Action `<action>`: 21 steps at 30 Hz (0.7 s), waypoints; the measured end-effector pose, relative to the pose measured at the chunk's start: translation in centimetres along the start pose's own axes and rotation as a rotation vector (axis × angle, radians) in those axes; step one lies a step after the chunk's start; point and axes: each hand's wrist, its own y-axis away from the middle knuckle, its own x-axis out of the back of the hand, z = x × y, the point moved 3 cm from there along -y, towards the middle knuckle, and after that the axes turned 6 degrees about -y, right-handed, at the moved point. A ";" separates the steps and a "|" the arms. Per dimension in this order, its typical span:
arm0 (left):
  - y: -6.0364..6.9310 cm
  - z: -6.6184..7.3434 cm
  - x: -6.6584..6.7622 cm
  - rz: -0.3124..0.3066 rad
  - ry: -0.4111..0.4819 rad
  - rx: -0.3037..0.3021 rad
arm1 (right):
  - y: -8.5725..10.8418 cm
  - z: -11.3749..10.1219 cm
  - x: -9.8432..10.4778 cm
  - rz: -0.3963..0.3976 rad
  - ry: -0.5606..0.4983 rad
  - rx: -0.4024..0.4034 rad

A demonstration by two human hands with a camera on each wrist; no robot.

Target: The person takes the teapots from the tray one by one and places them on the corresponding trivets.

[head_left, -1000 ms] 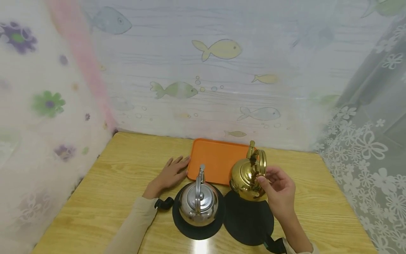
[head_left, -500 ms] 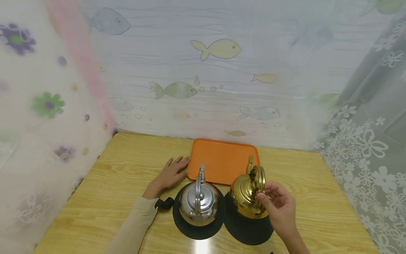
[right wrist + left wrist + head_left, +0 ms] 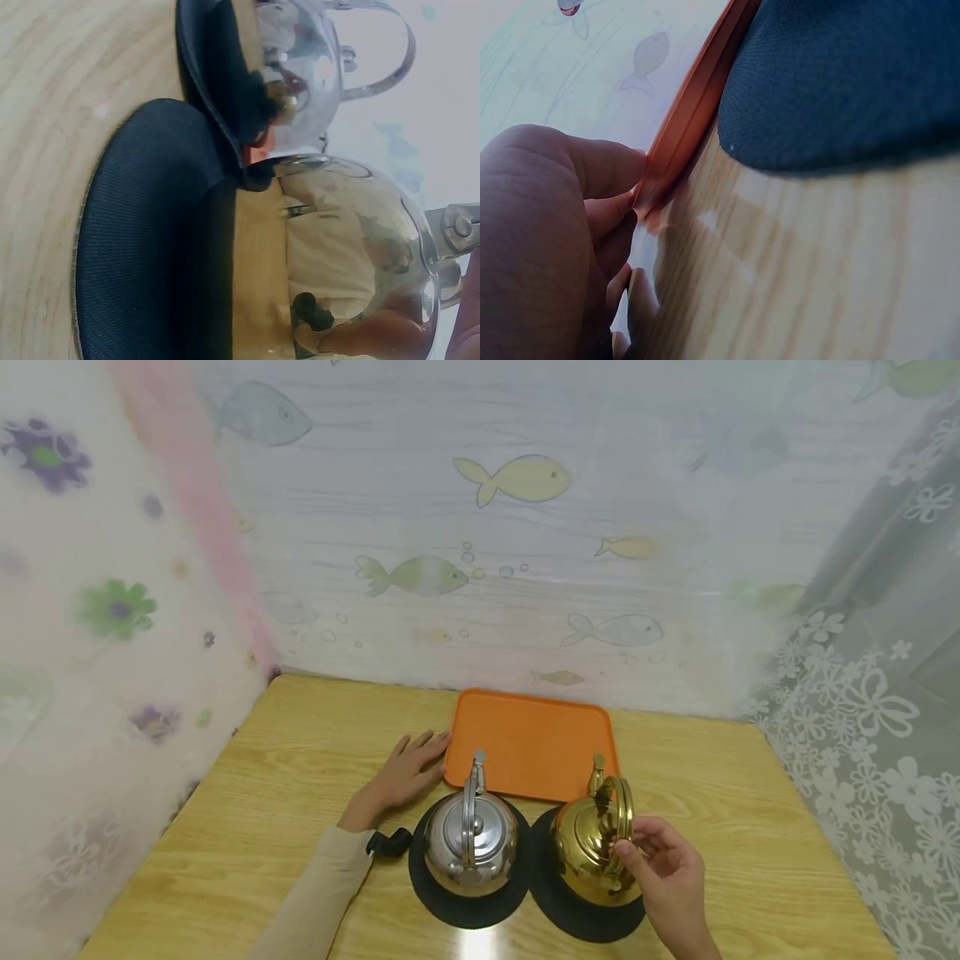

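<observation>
My right hand (image 3: 673, 881) grips the handle of a shiny gold kettle (image 3: 585, 843), thumb against the handle's near side. The kettle is upright over the right-hand round black mat (image 3: 558, 906); whether its base touches is hard to tell. In the right wrist view, the gold kettle (image 3: 337, 277) mirrors a person. A silver kettle (image 3: 450, 852) stands on the left-hand black mat (image 3: 427, 902). My left hand (image 3: 405, 774) lies on the table, its extended fingers at the left edge of an orange tray (image 3: 528, 743). Up close, thumb and fingertips touch the tray's rim (image 3: 679, 135).
The wooden table (image 3: 247, 827) meets a fish-print curtain (image 3: 510, 568) behind the tray. Flower-print fabric (image 3: 116, 606) hangs at the left, and a sheer lace curtain (image 3: 877, 710) at the right. The two mats lie side by side in front of the tray.
My right hand has brought the gold kettle down and toward me, from the tray's right front corner to over the right mat. The left hand and silver kettle have stayed put.
</observation>
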 end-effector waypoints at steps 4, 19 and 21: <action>-0.1 -0.4 -0.4 -0.008 -0.012 0.013 | 0.2 0.1 0.2 0.002 -0.005 0.002; -0.2 0.1 -0.1 -0.032 -0.014 0.029 | 1.1 0.3 1.4 -0.036 -0.026 -0.002; -0.2 0.2 0.1 -0.038 -0.015 0.036 | 1.2 0.4 1.3 -0.033 -0.022 -0.005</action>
